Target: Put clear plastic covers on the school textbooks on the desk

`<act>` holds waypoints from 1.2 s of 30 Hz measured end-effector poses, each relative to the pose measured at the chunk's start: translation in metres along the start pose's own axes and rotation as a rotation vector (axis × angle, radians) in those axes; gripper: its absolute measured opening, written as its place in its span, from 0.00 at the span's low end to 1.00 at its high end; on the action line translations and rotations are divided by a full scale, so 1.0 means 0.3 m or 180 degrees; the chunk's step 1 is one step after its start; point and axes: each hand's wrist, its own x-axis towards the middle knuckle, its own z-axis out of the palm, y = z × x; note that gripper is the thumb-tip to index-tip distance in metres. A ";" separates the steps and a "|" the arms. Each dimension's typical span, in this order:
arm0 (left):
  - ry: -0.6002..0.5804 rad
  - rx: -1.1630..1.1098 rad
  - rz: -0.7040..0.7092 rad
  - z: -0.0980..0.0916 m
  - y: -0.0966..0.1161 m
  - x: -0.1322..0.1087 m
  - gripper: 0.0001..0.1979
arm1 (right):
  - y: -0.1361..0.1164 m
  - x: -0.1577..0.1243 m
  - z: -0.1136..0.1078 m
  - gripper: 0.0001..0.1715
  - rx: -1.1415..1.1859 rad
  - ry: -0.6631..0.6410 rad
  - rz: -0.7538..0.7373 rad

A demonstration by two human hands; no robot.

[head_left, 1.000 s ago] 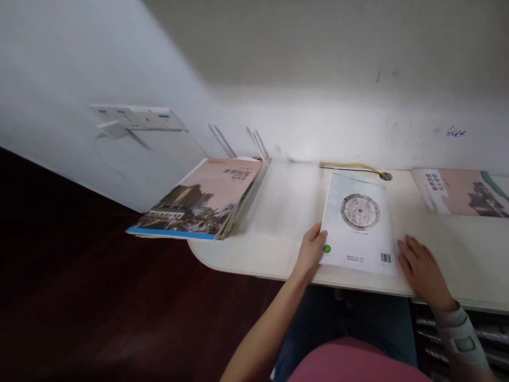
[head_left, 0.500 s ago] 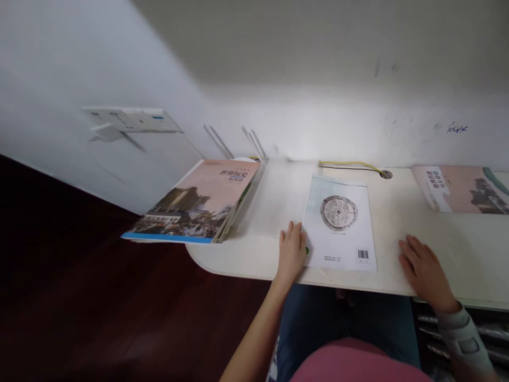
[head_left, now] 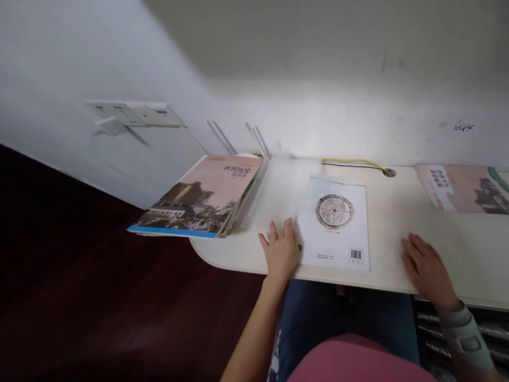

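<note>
A thin white book lies back cover up at the desk's front edge, with a round coin-like emblem and a barcode on it. At its left edge is my left hand, fingers spread, the side of the hand by a green dot on the cover. My right hand rests flat on the white desk, to the right of the book and apart from it. To the left, a stack of pink-covered books sits on the desk's rounded end and overhangs it.
Another pink book lies sideways at the right. A yellow cable runs along the wall into a round hole. On the left wall is a socket panel with a white plug. Pale antenna-like rods stand behind the stack.
The white book has shifted slightly to the left. My left hand has moved left and its fingers have spread. My right hand stays on the desk; the view has tilted slightly.
</note>
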 end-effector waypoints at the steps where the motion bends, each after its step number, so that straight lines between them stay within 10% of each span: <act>1: -0.0045 0.0003 -0.0031 -0.004 -0.008 0.000 0.23 | 0.000 0.000 -0.001 0.23 -0.0005 0.0009 -0.0010; 12: 0.0714 0.0016 0.0307 -0.132 -0.117 -0.033 0.21 | -0.008 0.006 -0.020 0.22 -0.0155 0.0021 -0.0053; 16: 0.0878 -0.1003 0.1071 -0.198 -0.014 -0.084 0.21 | -0.076 0.045 -0.054 0.21 -0.0114 0.0100 -0.0137; 20: 0.0115 -0.1182 0.1909 -0.117 0.136 -0.094 0.21 | -0.197 0.107 -0.052 0.25 0.0303 -0.0058 -0.0610; 26: 0.0166 -0.0623 0.0447 0.051 0.063 -0.049 0.28 | -0.279 0.133 -0.015 0.35 0.0379 -0.0345 -0.0733; 36: 0.0201 -0.0774 0.0354 0.036 0.005 -0.071 0.28 | -0.281 0.130 -0.021 0.33 0.0395 -0.0450 -0.0705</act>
